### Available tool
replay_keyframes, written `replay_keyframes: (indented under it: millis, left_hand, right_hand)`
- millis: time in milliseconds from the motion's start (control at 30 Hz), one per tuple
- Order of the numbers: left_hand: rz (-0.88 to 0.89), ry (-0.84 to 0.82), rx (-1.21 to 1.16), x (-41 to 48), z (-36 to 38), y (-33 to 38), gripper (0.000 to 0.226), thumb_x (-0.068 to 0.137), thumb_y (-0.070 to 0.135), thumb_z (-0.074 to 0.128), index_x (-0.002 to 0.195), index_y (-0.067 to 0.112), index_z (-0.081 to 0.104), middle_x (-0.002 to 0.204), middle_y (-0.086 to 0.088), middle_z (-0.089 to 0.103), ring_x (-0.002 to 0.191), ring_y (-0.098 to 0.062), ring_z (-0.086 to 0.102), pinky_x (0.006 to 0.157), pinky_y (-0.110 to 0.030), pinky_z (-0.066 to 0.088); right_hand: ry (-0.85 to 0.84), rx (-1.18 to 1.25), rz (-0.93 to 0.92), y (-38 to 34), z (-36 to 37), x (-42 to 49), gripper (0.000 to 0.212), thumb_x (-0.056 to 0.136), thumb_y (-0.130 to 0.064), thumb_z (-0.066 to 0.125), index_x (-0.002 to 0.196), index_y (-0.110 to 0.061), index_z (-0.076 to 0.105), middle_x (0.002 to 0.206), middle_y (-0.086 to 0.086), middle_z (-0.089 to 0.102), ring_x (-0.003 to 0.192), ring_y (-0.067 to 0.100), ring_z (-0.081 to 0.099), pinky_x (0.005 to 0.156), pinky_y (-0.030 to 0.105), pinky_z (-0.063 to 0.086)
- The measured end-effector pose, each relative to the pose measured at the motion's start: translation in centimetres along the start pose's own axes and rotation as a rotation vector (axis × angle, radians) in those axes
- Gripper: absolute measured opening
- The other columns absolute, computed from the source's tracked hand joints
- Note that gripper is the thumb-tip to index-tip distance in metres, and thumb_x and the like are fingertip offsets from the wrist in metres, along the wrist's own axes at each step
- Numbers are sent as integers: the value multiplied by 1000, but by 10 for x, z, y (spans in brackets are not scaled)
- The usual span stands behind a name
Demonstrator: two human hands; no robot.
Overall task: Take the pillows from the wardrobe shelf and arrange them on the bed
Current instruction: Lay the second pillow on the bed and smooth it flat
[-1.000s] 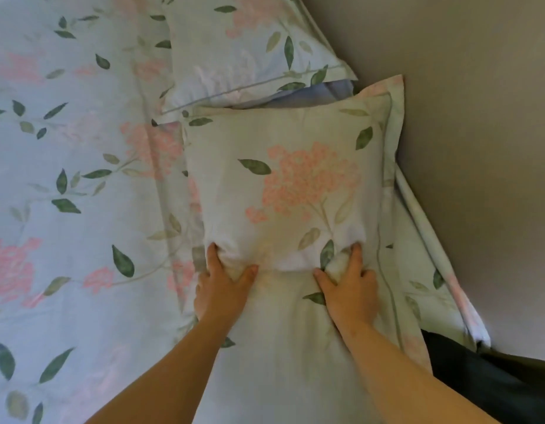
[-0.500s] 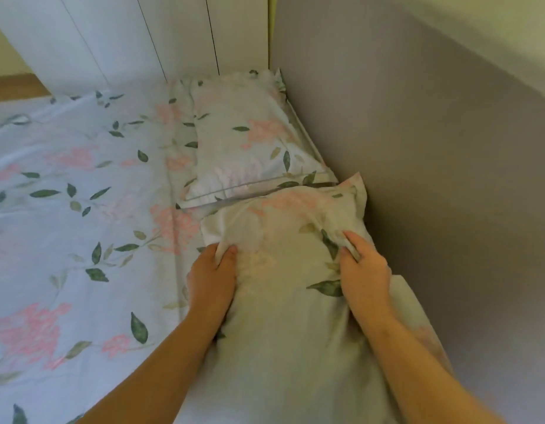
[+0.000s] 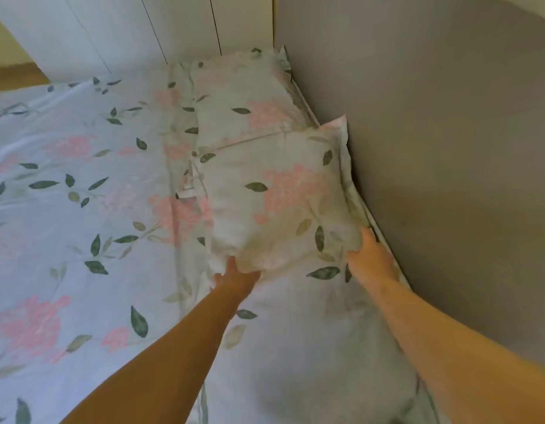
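Pillow (image 3: 280, 203) lengthwise along wall (image 3: 433, 148), left hand (image 3: 234, 278), right hand (image 3: 372, 263) at near end

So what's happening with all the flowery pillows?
A person is putting pillows on the bed. The left hand and the right hand each grip a near corner of a square pillow, which sits next to the grey wall. A far pillow lies just past it, and a near pillow lies under the arms.
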State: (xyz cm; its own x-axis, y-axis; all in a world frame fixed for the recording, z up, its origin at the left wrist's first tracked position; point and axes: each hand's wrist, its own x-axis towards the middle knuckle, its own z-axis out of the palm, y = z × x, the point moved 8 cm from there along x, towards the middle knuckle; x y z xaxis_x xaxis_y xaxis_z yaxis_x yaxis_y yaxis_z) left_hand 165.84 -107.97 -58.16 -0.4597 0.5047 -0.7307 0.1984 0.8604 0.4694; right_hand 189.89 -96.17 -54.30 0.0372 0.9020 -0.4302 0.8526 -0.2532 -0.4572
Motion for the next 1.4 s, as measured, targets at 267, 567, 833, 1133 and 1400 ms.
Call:
replay_keyframes:
  millis: [267, 567, 833, 1133, 1400]
  left_hand:
    - [-63, -2, -333, 22, 51, -68, 98, 71, 52, 71, 145, 26, 13, 140, -15, 38, 116, -35, 52, 99, -47, 44]
    - [5, -43, -446, 12, 59, -59, 73, 72, 55, 68, 133, 24, 42, 118, -6, 61, 102, -27, 61, 91, -45, 52]
    - [-81, -22, -233, -7, 82, -78, 95, 66, 68, 62, 140, 18, 30, 132, -16, 51, 113, -36, 54, 96, -44, 47]
    - [-175, -170, -473, -24, 98, -144, 87, 70, 59, 66, 139, 24, 26, 132, -9, 49, 108, -30, 53, 93, -45, 47]
    - [-233, -434, -421, -36, 93, -141, 83, 57, 54, 75, 123, 7, 53, 113, -15, 66, 101, -31, 63, 86, -41, 51]
  right_hand:
    - [-110, 127, 304, 111, 73, 5, 84, 80, -67, 47, 146, -31, 11, 152, 12, 26, 135, 38, 31, 110, 51, 28]
    - [34, 303, 54, 88, 33, 7, 64, 83, -48, 60, 137, -21, 39, 133, 11, 54, 119, 34, 51, 94, 41, 43]
    - [38, 104, 114, 128, 37, -21, 69, 85, -56, 51, 141, -22, 30, 138, 16, 47, 124, 37, 46, 101, 48, 39]
    - [-78, 344, 435, 202, 72, -56, 95, 69, -80, 43, 144, -25, 22, 148, 12, 36, 132, 37, 37, 110, 57, 27]
    - [-188, 633, 391, 198, 51, -67, 76, 79, -50, 64, 137, -7, 43, 134, 7, 53, 121, 30, 50, 100, 35, 39]
